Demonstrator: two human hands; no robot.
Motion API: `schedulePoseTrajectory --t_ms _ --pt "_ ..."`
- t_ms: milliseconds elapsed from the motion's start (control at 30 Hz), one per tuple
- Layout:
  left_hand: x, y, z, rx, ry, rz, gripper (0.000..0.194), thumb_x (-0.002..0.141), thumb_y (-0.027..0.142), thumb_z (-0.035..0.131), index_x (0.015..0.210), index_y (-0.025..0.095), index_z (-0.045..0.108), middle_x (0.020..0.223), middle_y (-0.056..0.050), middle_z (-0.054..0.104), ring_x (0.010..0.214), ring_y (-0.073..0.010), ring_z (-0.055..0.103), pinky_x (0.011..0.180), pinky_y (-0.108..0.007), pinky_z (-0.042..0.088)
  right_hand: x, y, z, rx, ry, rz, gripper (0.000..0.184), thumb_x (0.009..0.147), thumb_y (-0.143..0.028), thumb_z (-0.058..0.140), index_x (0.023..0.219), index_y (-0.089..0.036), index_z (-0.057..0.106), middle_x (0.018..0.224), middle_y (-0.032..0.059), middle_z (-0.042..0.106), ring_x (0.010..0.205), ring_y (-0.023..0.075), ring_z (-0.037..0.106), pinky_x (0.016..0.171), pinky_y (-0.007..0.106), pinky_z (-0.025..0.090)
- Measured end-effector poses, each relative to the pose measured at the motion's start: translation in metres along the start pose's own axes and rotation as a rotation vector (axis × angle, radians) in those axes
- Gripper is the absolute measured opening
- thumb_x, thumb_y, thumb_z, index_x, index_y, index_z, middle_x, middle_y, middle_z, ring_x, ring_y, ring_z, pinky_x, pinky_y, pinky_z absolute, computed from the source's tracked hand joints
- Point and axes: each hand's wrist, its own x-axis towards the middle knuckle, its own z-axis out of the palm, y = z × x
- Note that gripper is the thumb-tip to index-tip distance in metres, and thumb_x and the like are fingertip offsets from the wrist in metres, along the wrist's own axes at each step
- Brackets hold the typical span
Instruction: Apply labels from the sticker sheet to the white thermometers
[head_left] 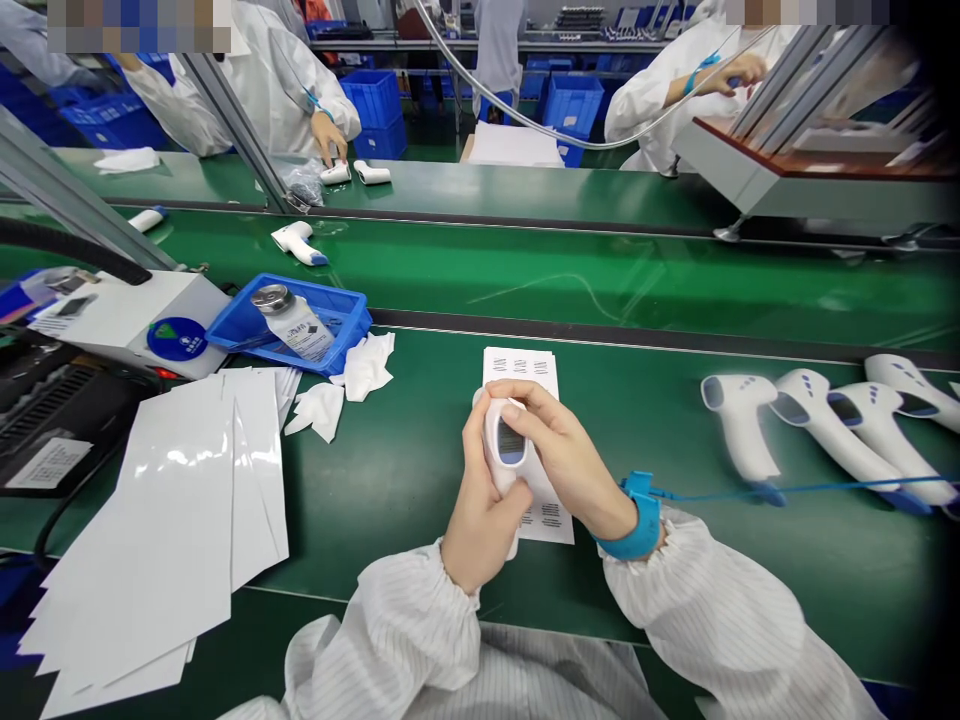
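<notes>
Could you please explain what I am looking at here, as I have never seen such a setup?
There is no robot: one picture, from a camera on a person's head, looks forward and down at their two bare hands. The left hand and right hand together hold what looks like a white thermometer gun above a printed sheet. On the green bench, similar thermometer guns lie to the right; white sheets and a blue tray with a bottle in it are to the left. People in white work beyond.
</notes>
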Motion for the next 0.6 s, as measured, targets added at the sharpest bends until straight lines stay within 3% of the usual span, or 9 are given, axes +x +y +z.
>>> schedulePoseTrajectory --t_ms 100,200,233,300,367,467,500,600 --pt "0.0 0.005 0.003 0.017 0.031 0.044 0.082 0.079 0.009 0.056 0.15 0.032 0.02 0.158 -0.007 0.024 0.141 -0.0308 0.035 0.108 -0.044 0.042 -0.002 -0.002 0.007 -0.005 -0.002 0.014 0.027 0.087 -0.036 0.062 0.112 -0.028 0.056 0.14 0.0023 0.05 0.117 0.0184 0.057 0.096 0.032 0.05" --pt "0.006 0.011 -0.003 -0.108 0.031 0.01 0.088 0.078 0.011 0.06 0.15 0.034 0.013 0.155 -0.009 0.03 0.135 -0.0284 0.044 0.104 -0.041 0.046 -0.011 -0.002 0.01 -0.055 -0.048 0.062 0.059 0.083 -0.032 0.067 0.135 -0.031 0.039 0.149 0.0047 0.041 0.128 0.0197 0.05 0.104 0.035 0.047" --pt "0.009 0.012 -0.007 -0.153 0.003 0.014 0.094 0.076 0.011 0.062 0.15 0.035 0.009 0.154 -0.009 0.032 0.132 -0.0281 0.048 0.102 -0.04 0.047 -0.013 -0.002 0.008 -0.071 -0.095 0.115 0.063 0.083 -0.032 0.065 0.138 -0.03 0.036 0.148 0.0067 0.042 0.128 0.0204 0.051 0.104 0.036 0.047" --pt "0.014 0.014 -0.017 -0.205 -0.108 0.012 0.106 0.074 0.012 0.065 0.151 0.037 -0.005 0.152 -0.011 0.035 0.128 -0.0288 0.052 0.099 -0.041 0.049 -0.014 -0.001 0.001 -0.134 -0.235 0.23 0.052 0.087 -0.033 0.06 0.134 -0.023 0.041 0.135 0.0104 0.055 0.119 0.0218 0.059 0.098 0.038 0.05" --pt "0.018 0.015 -0.025 -0.13 -0.194 -0.01 0.111 0.076 0.016 0.065 0.151 0.038 -0.015 0.155 -0.012 0.029 0.131 -0.0305 0.048 0.1 -0.044 0.047 -0.004 0.001 -0.011 -0.306 -0.299 0.26 0.036 0.09 -0.034 0.053 0.122 -0.018 0.05 0.106 0.0093 0.068 0.095 0.0212 0.068 0.082 0.036 0.055" --pt "0.021 0.014 -0.031 0.12 -0.168 -0.069 0.099 0.083 0.022 0.061 0.153 0.035 -0.008 0.158 -0.011 0.021 0.143 -0.0301 0.03 0.112 -0.048 0.032 0.04 0.0 -0.035 -0.706 -0.068 0.147 0.029 0.092 -0.034 0.05 0.115 -0.016 0.051 0.077 0.0034 0.067 0.068 0.0193 0.066 0.065 0.033 0.054" --pt "0.021 0.013 -0.032 0.179 -0.152 -0.09 0.088 0.087 0.024 0.058 0.154 0.033 0.001 0.157 -0.01 0.024 0.145 -0.029 0.026 0.115 -0.049 0.026 0.061 -0.002 -0.043 -0.801 0.045 0.104 0.032 0.091 -0.033 0.05 0.118 -0.015 0.049 0.08 0.0048 0.067 0.07 0.0205 0.066 0.067 0.035 0.053" --pt "0.02 0.01 -0.032 0.245 -0.18 -0.108 0.057 0.093 0.03 0.05 0.146 0.028 0.031 0.152 -0.01 0.035 0.143 -0.0278 0.028 0.118 -0.048 0.019 0.119 -0.011 -0.068 -0.898 0.238 -0.017 0.05 0.087 -0.029 0.056 0.13 -0.01 0.041 0.116 0.0191 0.061 0.104 0.0282 0.063 0.088 0.043 0.05"
